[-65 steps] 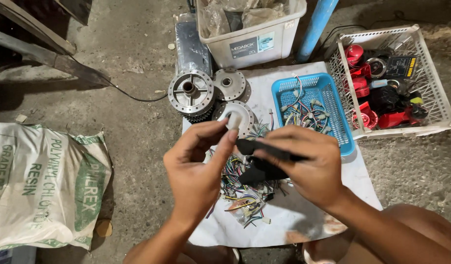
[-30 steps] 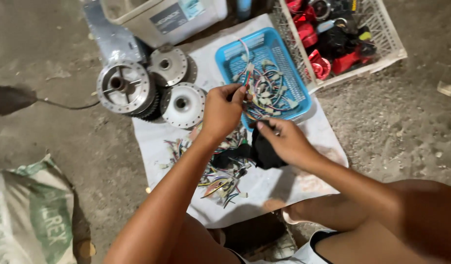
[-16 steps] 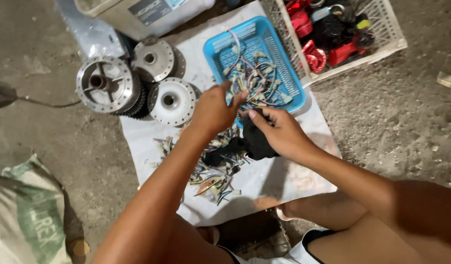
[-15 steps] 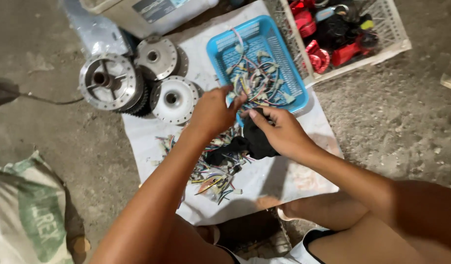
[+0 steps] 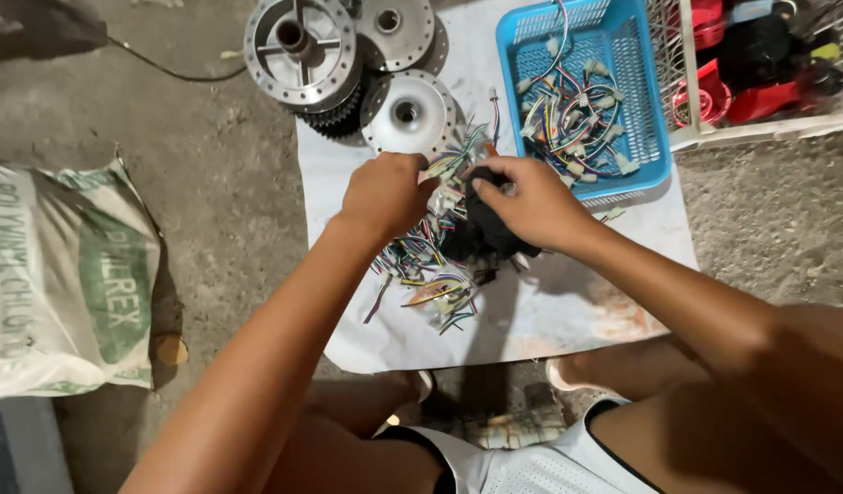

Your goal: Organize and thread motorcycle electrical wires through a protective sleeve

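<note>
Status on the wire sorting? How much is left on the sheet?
Done: blue basket holds a batch of wire connectors. In hand: left hand and right hand work a black bundle over the loose wire pile. Left: that pile on the white sheet.

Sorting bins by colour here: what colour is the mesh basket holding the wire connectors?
Blue. The basket shows clearly in the head view, beyond the right hand.

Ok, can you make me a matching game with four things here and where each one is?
Things:
1. blue plastic basket
2. white woven sack
3. round silver metal hub
4. black bundle

Places:
a. far left, on the ground
b. under the right hand
c. top middle, at the white sheet's edge
d. upper right, full of coloured wires

Pairs: 1-d, 2-a, 3-c, 4-b
</note>
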